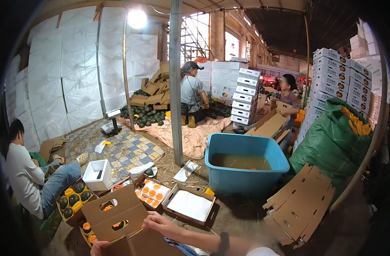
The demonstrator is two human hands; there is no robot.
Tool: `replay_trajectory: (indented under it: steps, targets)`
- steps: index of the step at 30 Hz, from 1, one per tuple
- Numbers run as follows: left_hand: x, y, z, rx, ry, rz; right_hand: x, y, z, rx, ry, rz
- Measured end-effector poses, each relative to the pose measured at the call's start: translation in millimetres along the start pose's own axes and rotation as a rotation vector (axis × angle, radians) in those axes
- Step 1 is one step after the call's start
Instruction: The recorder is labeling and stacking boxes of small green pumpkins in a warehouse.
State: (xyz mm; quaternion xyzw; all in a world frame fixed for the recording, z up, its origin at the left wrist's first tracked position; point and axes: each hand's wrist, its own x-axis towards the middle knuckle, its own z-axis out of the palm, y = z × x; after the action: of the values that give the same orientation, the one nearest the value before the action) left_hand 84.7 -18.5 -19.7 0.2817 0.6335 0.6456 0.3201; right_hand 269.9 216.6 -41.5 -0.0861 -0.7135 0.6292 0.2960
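A brown cardboard carton flap (pixel 134 204) with cut-out hand holes stands tilted before me, creased to a lower panel (pixel 150 243). My right hand (pixel 163 224) pinches its right edge near the crease. At the bottom edge of the view, my left hand (pixel 98 249) grips the left side; only part of that hand shows. Dark green squashes (pixel 87 228) with orange stickers sit in a box beyond and partly under the flap. More stickered squash shows through the hand holes. An open tray carton (pixel 211 208) lined with white paper lies beyond my right hand, beside a carton of orange-patterned paper (pixel 155 191).
A blue tub (pixel 246 182) of murky water stands ahead, with flattened cardboard (pixel 302 204) to the right. A metal post (pixel 176 96) rises mid-view. A seated person (pixel 25 179) is at left, near boxed squashes (pixel 74 200). Two more people work farther back.
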Motion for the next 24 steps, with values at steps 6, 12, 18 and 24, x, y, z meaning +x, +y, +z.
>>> replay_trajectory:
  steps: [6,12,18,24]
  targets:
    - [-0.6,-18.6,23.2,0.258,0.199,0.316,-9.4,10.3,9.3,0.329,0.321,-0.139]
    - [19.1,22.6,-32.8,-0.150,-0.224,-0.220,5.4,13.6,-26.5,0.334,-0.398,0.238]
    - [42.9,90.9,3.3,0.979,-0.838,0.168,46.2,-32.0,-46.8,-0.241,-0.976,0.242]
    - [28.9,78.7,31.5,1.638,-0.636,0.486,48.9,-23.5,18.0,-1.273,-0.877,-0.266]
